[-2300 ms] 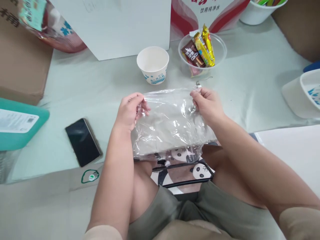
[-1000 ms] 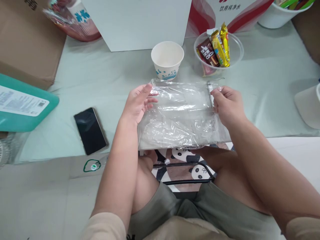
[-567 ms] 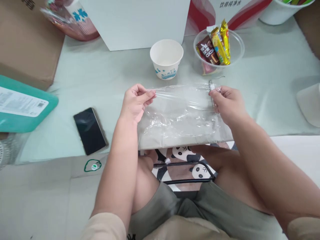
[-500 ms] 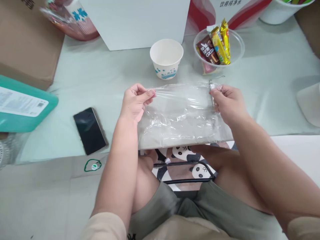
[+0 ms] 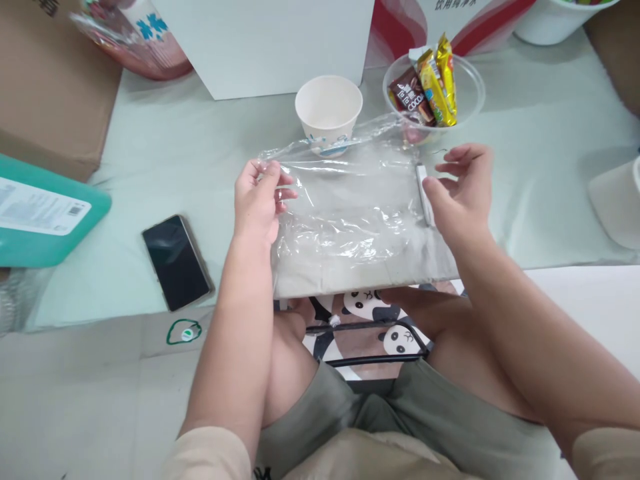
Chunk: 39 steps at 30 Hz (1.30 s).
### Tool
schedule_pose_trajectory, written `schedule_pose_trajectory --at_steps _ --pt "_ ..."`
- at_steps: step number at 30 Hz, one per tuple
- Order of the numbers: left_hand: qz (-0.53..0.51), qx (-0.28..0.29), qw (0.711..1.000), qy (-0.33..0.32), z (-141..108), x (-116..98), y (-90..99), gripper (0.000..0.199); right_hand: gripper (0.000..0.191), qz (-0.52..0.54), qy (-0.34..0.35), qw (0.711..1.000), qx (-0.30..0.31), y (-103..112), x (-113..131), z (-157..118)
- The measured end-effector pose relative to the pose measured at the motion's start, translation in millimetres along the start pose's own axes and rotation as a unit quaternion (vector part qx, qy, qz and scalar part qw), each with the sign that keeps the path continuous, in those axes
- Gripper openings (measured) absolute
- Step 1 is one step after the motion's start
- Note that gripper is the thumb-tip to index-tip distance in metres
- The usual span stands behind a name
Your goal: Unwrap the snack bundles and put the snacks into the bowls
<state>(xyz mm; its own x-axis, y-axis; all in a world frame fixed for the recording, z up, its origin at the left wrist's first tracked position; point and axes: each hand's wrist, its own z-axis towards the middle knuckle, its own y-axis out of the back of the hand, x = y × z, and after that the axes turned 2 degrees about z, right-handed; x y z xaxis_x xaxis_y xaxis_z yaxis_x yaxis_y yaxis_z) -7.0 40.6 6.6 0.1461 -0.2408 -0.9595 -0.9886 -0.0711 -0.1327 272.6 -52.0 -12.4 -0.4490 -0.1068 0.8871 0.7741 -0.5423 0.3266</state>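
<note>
A clear plastic bag [image 5: 345, 233] lies spread on the table in front of me, its upper edge raised in front of the paper cup [image 5: 329, 110]. My left hand [image 5: 260, 197] pinches the bag's upper left corner between thumb and fingers. At the bag's right side my right hand [image 5: 463, 190] is open, thumb and fingers apart. A small white stick-like object [image 5: 425, 197] lies by the right thumb, at the bag's right edge. Just behind that hand stands a clear round bowl [image 5: 473, 100] with several wrapped snacks [image 5: 437, 83] in it.
A black phone [image 5: 177, 263] lies at the left. Beyond it are a green jug [image 5: 50, 213] and a cardboard box [image 5: 55, 87]. A white panel [image 5: 270, 47] stands at the back. White containers are at the right [image 5: 620, 200] and back right [image 5: 550, 23].
My right hand has let go of the bag and opened, lifting slightly. The bag's upper edge has risen in front of the cup. The white stick-like object shows more clearly.
</note>
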Motion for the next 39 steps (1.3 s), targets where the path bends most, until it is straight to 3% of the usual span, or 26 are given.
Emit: schedule_pose_trajectory --at_steps 2,4,6,9,14,18,24,26,28,31,34,37,39 --pt "0.024 -0.025 0.999 0.002 1.4 0.7 0.4 0.035 0.036 -0.089 0.107 0.986 0.088 2.3 4.4 -6.4" --pt "0.041 -0.047 0.998 -0.005 3.2 1.5 1.6 0.035 0.029 -0.136 0.179 0.947 0.229 2.7 7.9 -14.4" --pt "0.054 -0.069 0.996 -0.015 5.0 1.8 3.9 0.037 0.021 -0.174 0.208 0.901 0.339 1.6 9.2 -22.0" --pt "0.068 -0.108 0.992 -0.019 6.9 0.8 8.5 0.042 0.016 -0.226 0.209 0.862 0.402 1.2 8.4 -29.0" --pt "0.075 -0.176 0.981 -0.03 12.6 1.3 19.4 0.037 0.016 -0.235 0.207 0.85 0.424 9.3 8.1 -29.4" --pt "0.098 -0.184 0.978 -0.018 24.0 7.1 32.9 0.029 0.014 -0.268 0.196 0.846 0.417 17.4 8.3 -28.4" --pt "0.084 -0.207 0.974 -0.016 28.8 8.3 42.5 0.033 0.017 -0.299 0.184 0.84 0.412 20.6 7.3 -24.6" --pt "0.096 -0.189 0.977 -0.012 26.0 6.9 41.3 0.034 0.02 -0.286 0.162 0.854 0.403 19.5 9.2 -23.1" --pt "0.104 -0.179 0.978 -0.01 22.8 5.2 38.5 0.035 0.015 -0.268 0.135 0.886 0.352 17.9 12.0 -22.2" --pt "0.073 -0.203 0.976 0.006 18.3 1.9 32.5 0.033 0.021 -0.234 0.14 0.921 0.279 13.7 14.2 -23.6" --pt "0.045 -0.214 0.975 0.021 15.1 -1.6 27.1 0.025 0.036 -0.222 0.179 0.912 0.296 6.7 10.1 -27.4" --pt "0.045 -0.214 0.975 0.028 13.5 -3.7 24.5 0.023 0.016 -0.248 0.185 0.904 0.294 -0.4 4.0 -28.8" --pt "0.05 -0.227 0.972 0.022 12.2 -4.8 23.8 0.027 0.015 -0.243 0.184 0.911 0.279 -2.8 2.6 -27.3"
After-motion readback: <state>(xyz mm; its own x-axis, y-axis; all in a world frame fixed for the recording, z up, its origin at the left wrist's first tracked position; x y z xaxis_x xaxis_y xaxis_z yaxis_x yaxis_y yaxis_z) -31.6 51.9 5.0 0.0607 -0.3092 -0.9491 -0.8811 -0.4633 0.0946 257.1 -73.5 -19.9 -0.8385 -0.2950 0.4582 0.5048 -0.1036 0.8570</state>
